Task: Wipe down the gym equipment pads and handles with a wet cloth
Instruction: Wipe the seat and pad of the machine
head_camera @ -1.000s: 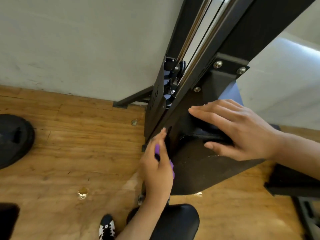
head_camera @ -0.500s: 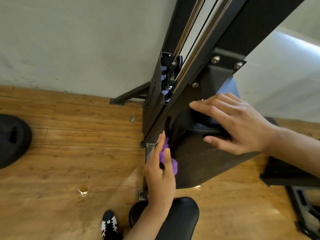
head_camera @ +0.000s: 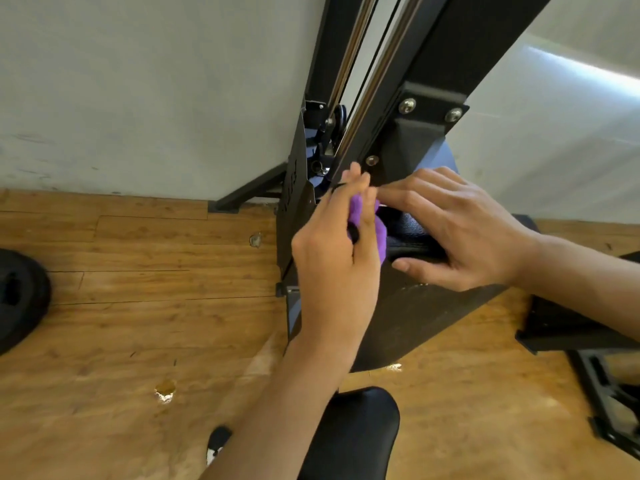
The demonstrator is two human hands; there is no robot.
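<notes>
A black gym machine (head_camera: 419, 317) with a slanted frame and steel guide rods stands against the white wall. A black textured pad (head_camera: 412, 233) sits on its lower housing. My left hand (head_camera: 336, 265) holds a purple cloth (head_camera: 379, 233) pinched between thumb and fingers and presses it against the pad's left end. My right hand (head_camera: 460, 233) lies over the pad, fingers stretched across its top and thumb under its front edge, fingertips meeting the left hand's fingers. Most of the cloth is hidden by my left hand.
A black weight plate (head_camera: 20, 299) lies on the wooden floor at the left. A black padded seat (head_camera: 353, 431) is below my left forearm, and a shoe (head_camera: 216, 445) shows beside it. More black frame parts (head_camera: 581, 327) stand at the right.
My left hand has moved up along the machine with the purple cloth, from the lower housing edge to the pad's left end. My right hand stays on the pad.
</notes>
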